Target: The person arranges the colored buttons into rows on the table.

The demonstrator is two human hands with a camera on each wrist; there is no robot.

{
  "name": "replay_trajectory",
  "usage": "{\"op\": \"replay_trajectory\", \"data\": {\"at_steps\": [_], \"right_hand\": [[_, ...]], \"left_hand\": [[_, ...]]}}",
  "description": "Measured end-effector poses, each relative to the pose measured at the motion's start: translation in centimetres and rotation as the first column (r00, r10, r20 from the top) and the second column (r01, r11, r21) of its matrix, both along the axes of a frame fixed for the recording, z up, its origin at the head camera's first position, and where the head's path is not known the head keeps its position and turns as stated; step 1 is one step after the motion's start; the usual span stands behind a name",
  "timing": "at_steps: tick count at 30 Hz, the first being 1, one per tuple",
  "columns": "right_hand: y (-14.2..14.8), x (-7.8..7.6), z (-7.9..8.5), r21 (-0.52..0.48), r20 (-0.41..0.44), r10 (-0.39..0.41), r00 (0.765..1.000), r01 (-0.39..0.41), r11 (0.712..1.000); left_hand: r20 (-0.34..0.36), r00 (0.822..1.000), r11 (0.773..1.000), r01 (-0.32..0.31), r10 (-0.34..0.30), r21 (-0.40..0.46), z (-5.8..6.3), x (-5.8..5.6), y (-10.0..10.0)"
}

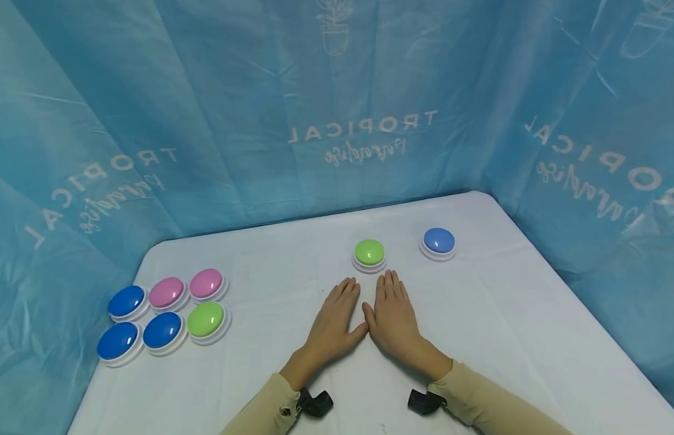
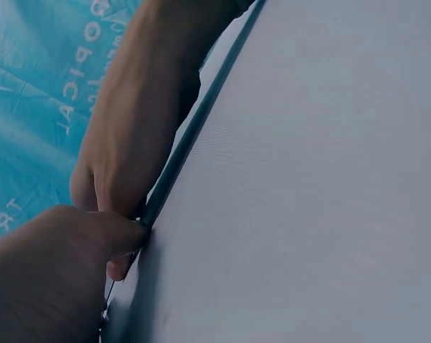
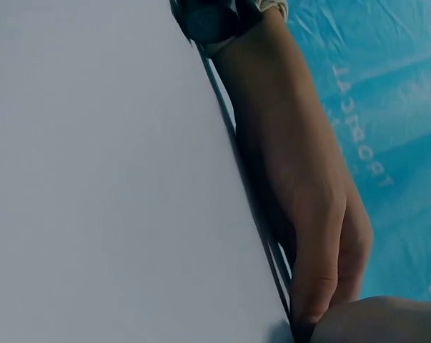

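Observation:
Both hands lie on the white table with fingers straight and thumbs meeting at the middle. The left hand (image 1: 335, 323) points forward, just short of a green push button (image 1: 369, 252) on a white base. Beside it, the right hand (image 1: 394, 319) has its fingertips close to that same button, apart from it. Farther back and to the right stands a blue push button (image 1: 439, 240). Each wrist view shows the other hand from the side: the right hand (image 2: 133, 128) in the left wrist view, the left hand (image 3: 301, 179) in the right wrist view. Neither hand holds anything.
At the table's left, two rows of buttons stand close together: blue ones (image 1: 162, 329), pink ones (image 1: 206, 283) and a green one (image 1: 205, 319). Blue printed curtains (image 1: 250, 151) enclose the back and sides of the white table (image 1: 293, 260).

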State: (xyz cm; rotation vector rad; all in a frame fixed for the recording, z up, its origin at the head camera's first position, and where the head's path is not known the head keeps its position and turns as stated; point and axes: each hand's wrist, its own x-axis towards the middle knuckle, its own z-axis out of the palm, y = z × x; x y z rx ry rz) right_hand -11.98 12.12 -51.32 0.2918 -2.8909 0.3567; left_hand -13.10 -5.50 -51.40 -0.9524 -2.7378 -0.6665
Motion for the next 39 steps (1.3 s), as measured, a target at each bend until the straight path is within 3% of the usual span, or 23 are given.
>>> {"op": "replay_trajectory", "data": {"at_steps": [6,9,16,23,32,39], "right_hand": [[-1.5,1.2,0.1,0.031,-0.002,0.054,0.999,-0.054,0.998],[-2.1,1.9,0.1,0.023,0.013,0.118,0.993,-0.118,0.993],[-3.3,2.7,-0.4,-0.028,-0.002,0.329,0.944,-0.329,0.944],[-5.9,3.1,-0.7,0.056,0.008,0.406,0.914,-0.405,0.912],[-11.0,3.2,-0.8,0.099,0.011,0.441,0.897,-0.44,0.893],[-13.9,3.1,-0.4,0.116,0.013,0.471,0.882,-0.469,0.875]], "left_hand": [[-0.022,1.0,1.0,0.007,-0.007,0.022,0.1,1.8,-1.7],[-0.009,1.0,0.999,0.003,-0.003,0.041,0.1,2.9,-2.7],[-0.038,0.998,0.998,-0.039,0.041,0.04,-0.6,5.3,-5.2],[-0.094,0.987,0.989,-0.12,0.128,0.083,-0.8,7.6,-8.5],[-0.112,0.954,0.954,-0.262,0.279,0.143,-0.4,9.5,-12.6],[-0.049,0.898,0.898,-0.431,0.436,0.094,-0.7,11.0,-15.4]]}}
